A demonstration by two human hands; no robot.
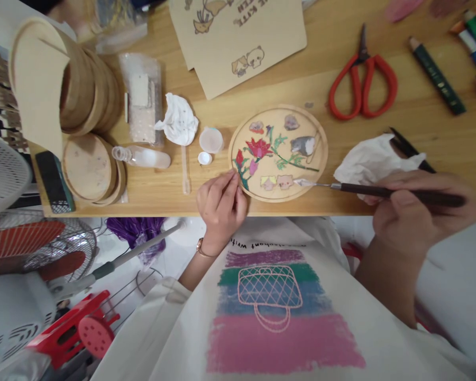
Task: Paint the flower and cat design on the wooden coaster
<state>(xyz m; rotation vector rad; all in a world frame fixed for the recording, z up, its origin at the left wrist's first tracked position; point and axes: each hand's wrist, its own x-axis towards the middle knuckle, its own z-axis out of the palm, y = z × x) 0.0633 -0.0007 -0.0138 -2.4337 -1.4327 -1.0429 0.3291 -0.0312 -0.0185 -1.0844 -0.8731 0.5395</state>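
A round wooden plate (238, 138) with a raised rim lies near the table's front edge. On it are a red flower (258, 147) with green leaves and several small cat and animal figures (284, 182). My left hand (223, 201) is closed, its fingertips pinched together at the plate's lower left rim. In my right hand (418, 209) is a palette knife (360, 189) with a dark handle. Its pale, pointed metal blade reaches over the plate's right rim, the tip beside a pink figure. Whether the tip touches that figure I cannot tell.
Crumpled tissue (371, 161) lies behind my right hand. Red-handled scissors (363, 79) and dark pencils (437, 76) are farther back. Left of the plate are a small bottle (143, 157), a plastic dropper (185, 172), a little cup (211, 140) and stacked wooden rounds (88, 168).
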